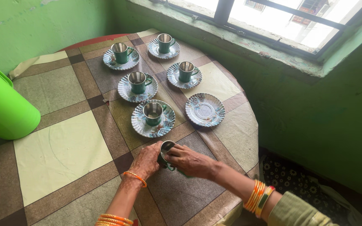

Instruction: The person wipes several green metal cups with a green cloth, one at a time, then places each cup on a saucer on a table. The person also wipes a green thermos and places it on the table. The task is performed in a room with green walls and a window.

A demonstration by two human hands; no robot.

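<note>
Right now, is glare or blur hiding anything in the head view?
Head view: the window is blown out white, so nothing outside reads; the table is evenly lit and sharp; both hands, left and right, cover most of the cup, leaving only its rim clear.

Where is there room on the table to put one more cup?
One saucer beside the hands sits free. Bare cloth lies between the green jug and the cup rows. Five saucers near the window already bear cups; both hands hold another cup.
</note>
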